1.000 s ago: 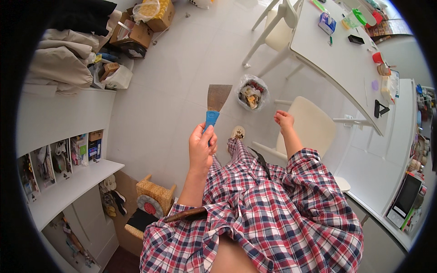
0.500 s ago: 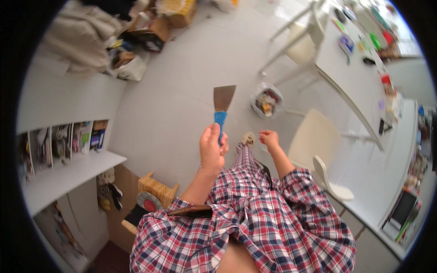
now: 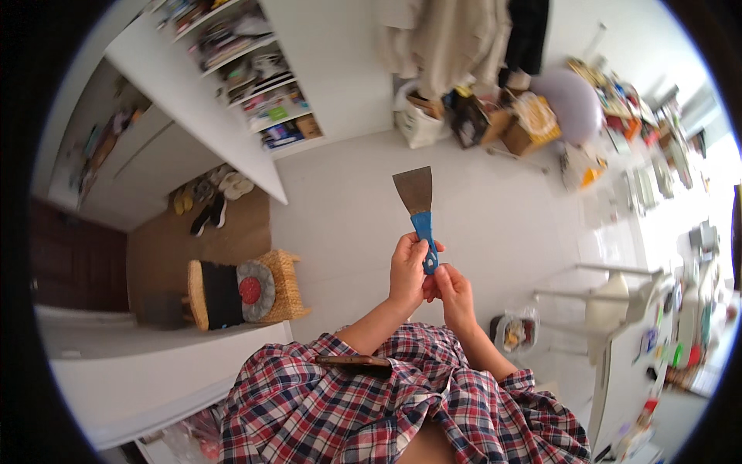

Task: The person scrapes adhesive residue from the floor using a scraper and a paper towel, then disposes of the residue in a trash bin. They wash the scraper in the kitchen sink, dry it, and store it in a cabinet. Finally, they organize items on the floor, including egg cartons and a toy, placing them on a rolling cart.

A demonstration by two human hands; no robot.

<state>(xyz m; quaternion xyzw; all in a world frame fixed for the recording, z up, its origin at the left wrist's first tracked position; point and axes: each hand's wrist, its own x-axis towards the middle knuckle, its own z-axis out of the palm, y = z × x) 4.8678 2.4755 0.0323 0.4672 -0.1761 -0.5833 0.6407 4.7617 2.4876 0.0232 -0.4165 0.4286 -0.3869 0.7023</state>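
A putty knife with a blue handle and a broad, dull metal blade is held upright before my chest, its blade pointing away from me. My left hand is closed round the handle, thumb lying along it. At the handle's lower end my right hand is closed, thumb and forefinger pinching the butt. Its other fingers are curled, partly hidden behind the left hand. A flat, dark phone-like thing sticks out of the chest pocket of my checked shirt.
Left stands a woven chair with a round cushion, near shoes on a brown mat. Ahead are open shelves, hanging clothes, boxes and a grey ball. Right are a lined waste bin and a cluttered white table.
My view has swung left, toward the shelves and woven chair. The right hand has come over to the left and now grips the handle's lower end. The left hand still holds the putty knife.
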